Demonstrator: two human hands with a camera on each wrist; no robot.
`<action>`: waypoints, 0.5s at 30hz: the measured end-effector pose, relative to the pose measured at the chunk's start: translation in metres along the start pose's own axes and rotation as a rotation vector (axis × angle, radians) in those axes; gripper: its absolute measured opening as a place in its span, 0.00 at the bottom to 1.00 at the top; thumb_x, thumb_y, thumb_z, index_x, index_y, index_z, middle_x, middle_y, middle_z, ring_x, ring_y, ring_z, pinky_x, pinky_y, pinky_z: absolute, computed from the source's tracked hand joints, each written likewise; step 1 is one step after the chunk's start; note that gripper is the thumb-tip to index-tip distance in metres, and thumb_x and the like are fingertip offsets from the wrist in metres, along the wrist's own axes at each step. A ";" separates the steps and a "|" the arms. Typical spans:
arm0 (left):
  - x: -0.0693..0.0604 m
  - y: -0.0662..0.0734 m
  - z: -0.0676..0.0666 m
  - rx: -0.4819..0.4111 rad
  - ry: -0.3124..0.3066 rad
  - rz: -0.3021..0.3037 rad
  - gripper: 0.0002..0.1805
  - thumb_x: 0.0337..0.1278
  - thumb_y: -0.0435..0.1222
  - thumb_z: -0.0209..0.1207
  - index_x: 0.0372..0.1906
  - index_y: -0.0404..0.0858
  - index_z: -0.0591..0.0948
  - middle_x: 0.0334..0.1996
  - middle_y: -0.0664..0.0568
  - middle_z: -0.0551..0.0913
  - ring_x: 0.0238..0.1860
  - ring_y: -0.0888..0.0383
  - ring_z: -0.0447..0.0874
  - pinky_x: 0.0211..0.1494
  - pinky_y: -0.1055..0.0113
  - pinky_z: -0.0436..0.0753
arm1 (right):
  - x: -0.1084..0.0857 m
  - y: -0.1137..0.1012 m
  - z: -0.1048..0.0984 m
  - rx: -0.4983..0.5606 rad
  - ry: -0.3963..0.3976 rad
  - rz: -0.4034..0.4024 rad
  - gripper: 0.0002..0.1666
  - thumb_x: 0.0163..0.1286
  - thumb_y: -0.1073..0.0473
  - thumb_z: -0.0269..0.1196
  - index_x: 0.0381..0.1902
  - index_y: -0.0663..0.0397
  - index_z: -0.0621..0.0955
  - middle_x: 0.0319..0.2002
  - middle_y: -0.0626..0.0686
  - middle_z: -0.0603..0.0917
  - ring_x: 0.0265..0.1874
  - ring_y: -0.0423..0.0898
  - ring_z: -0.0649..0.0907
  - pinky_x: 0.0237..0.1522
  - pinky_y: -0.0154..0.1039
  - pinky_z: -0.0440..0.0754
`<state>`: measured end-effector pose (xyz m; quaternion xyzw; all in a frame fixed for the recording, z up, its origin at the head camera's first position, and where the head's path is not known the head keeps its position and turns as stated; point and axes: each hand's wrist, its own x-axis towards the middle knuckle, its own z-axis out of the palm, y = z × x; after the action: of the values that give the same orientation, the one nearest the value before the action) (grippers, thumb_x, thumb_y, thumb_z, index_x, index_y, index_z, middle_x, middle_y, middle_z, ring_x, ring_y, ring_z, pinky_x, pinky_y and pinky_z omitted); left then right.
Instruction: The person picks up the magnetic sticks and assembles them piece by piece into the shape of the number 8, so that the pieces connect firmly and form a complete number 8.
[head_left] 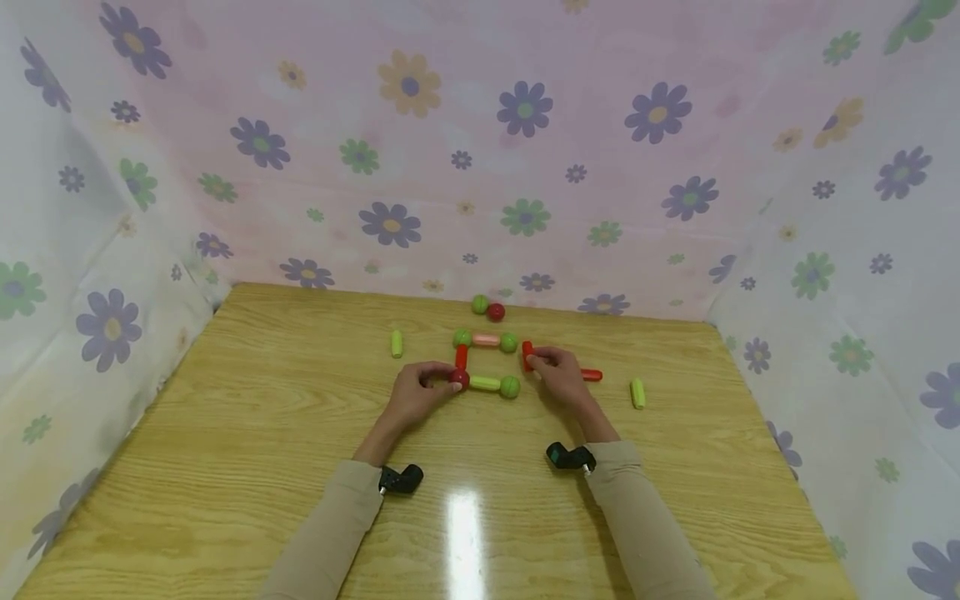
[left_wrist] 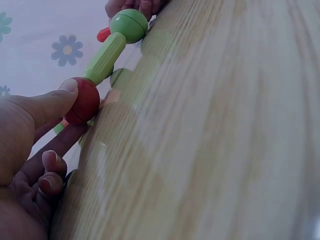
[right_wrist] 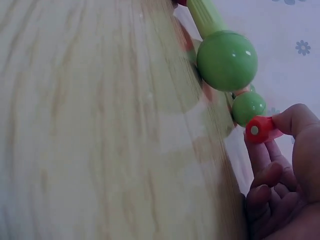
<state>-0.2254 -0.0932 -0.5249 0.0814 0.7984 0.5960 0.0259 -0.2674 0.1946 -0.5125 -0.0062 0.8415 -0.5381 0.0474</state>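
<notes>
My left hand pinches a red ball between thumb and finger. That ball is the near left corner of a joined frame lying on the table. From it a yellow-green rod runs right to a green ball, and a red rod runs back to another green ball. A pink rod links this one to a green ball at the far right corner. Just right of the frame's gap, my right hand pinches a loose red rod, whose pale round end shows in the right wrist view.
Behind the frame sit a loose green ball and a red ball. Yellow-green rods lie to the left and right. Another red rod lies beside my right hand. Flowered cloth walls the table.
</notes>
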 end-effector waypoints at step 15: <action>0.002 -0.001 -0.001 0.009 0.007 0.003 0.15 0.58 0.39 0.73 0.50 0.42 0.89 0.41 0.49 0.88 0.24 0.60 0.66 0.29 0.68 0.67 | -0.002 -0.003 0.007 -0.006 -0.032 -0.050 0.25 0.79 0.53 0.59 0.62 0.68 0.79 0.55 0.65 0.85 0.57 0.57 0.82 0.58 0.47 0.80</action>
<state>-0.2276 -0.0938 -0.5256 0.0804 0.8012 0.5926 0.0217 -0.2651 0.1876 -0.5128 -0.0362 0.8418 -0.5365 0.0475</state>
